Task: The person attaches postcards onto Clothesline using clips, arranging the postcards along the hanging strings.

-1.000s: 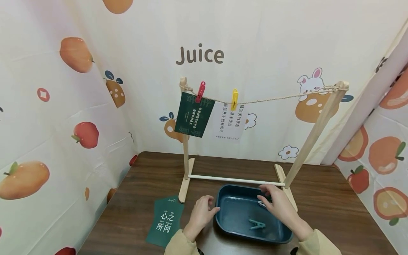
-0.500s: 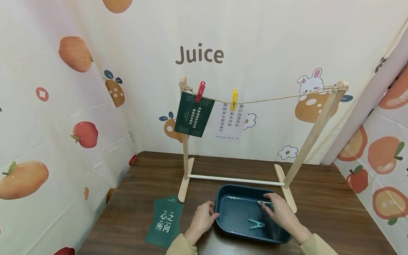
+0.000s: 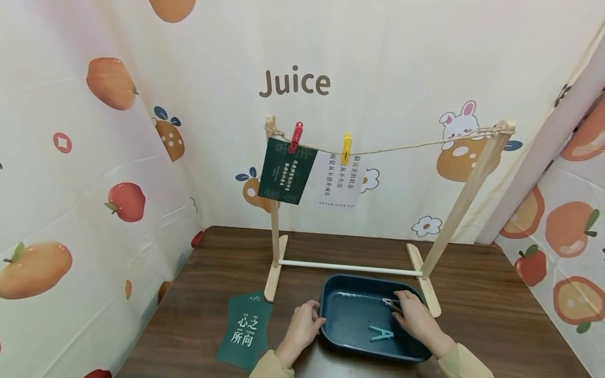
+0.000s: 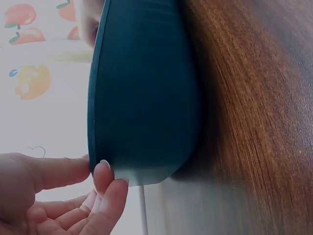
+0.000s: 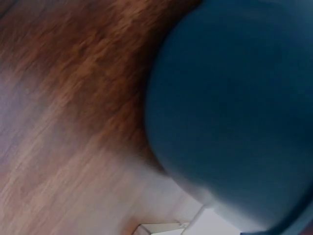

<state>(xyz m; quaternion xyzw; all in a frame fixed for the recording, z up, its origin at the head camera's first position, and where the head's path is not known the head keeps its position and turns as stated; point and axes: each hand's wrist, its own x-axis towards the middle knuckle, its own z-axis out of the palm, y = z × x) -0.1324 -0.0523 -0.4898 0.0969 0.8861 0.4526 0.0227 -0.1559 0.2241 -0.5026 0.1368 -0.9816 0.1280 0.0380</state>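
Note:
A dark blue rectangular tray [image 3: 350, 312] rests on the wooden table. My left hand [image 3: 301, 325] pinches its left rim, thumb and fingertips on either side of the wall in the left wrist view. Inside the tray at the right, my right hand [image 3: 418, 319] pinches a clothespin [image 3: 388, 303]; the light jaw end shows and the rest runs between thumb and fingers. A teal clothespin [image 3: 381, 333] lies on the tray floor nearer me. The right wrist view shows the tray's outer wall [image 5: 230, 112], with the right hand out of sight.
A wooden stand [image 3: 465, 205] with a twine line [image 3: 406, 148] stands behind the tray. A red clothespin [image 3: 295, 137] holds a dark green card [image 3: 287, 170]; a yellow clothespin [image 3: 347, 148] holds a white card [image 3: 337, 184]. Green cards [image 3: 246, 331] lie left of the tray.
My right hand has lowered into the tray and closed its fingers on the clothespin at the right. My left hand has stayed at the tray's left rim.

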